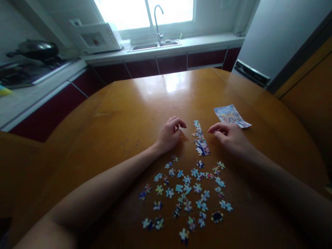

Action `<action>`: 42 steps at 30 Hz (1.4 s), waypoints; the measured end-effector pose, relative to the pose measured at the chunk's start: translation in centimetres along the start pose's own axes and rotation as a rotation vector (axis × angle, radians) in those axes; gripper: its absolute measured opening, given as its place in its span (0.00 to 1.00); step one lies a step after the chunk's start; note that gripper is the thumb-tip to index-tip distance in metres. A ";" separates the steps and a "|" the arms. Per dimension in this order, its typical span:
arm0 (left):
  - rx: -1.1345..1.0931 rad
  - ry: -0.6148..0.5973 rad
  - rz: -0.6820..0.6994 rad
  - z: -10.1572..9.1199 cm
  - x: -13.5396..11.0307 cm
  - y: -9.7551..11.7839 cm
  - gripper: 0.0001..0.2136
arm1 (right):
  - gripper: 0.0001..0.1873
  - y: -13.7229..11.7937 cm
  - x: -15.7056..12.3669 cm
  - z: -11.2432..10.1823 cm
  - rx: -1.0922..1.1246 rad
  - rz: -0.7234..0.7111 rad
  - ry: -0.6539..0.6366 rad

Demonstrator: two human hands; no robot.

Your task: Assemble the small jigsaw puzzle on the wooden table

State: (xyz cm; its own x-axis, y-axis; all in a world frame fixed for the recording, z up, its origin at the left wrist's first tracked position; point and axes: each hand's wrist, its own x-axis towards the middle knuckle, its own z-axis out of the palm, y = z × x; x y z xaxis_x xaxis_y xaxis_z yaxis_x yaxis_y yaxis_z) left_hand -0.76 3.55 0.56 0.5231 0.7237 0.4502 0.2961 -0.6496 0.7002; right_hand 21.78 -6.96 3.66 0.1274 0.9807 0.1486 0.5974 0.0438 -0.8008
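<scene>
A joined strip of jigsaw puzzle (200, 137) lies on the table between my two hands, its left edge uneven with knobs. To its left my left hand (171, 133) rests with loosely bent fingers and a gap between thumb and forefinger, holding nothing. On the other side, my right hand (229, 135) hovers or rests close to the strip, fingers curved and thumb beneath them; nothing shows in it. Many loose puzzle pieces (179, 188) are spread nearer to me, between my forearms. A single dark-and-white piece (200, 164) sits just below the strip.
A printed picture sheet (231, 116) lies beyond my right hand on the brown wooden table (145, 110). Behind the table are a sink (155, 45) with a tall faucet (158, 24), a white microwave (97, 37), a pan (37, 49) on the stove and a fridge (280, 38).
</scene>
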 end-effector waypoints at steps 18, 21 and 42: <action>-0.024 -0.006 0.008 0.2 -0.1 -0.1 0.13 | 0.10 0.1 -0.8 1.1 -0.033 -0.059 0.003; -0.018 -0.004 0.000 0.2 -0.1 -0.1 0.13 | 0.10 0.0 -1.0 1.3 -0.028 -0.076 -0.013; -0.003 -0.012 0.000 0.3 -0.1 0.0 0.14 | 0.10 0.0 -1.1 1.3 -0.056 -0.097 0.004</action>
State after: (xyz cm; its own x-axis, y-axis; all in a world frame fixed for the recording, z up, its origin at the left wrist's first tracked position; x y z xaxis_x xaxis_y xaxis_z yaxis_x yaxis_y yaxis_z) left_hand -0.61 3.42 0.36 0.5327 0.7210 0.4432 0.2939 -0.6487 0.7020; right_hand 20.59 -7.80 2.74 0.0694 0.9716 0.2262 0.6503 0.1279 -0.7489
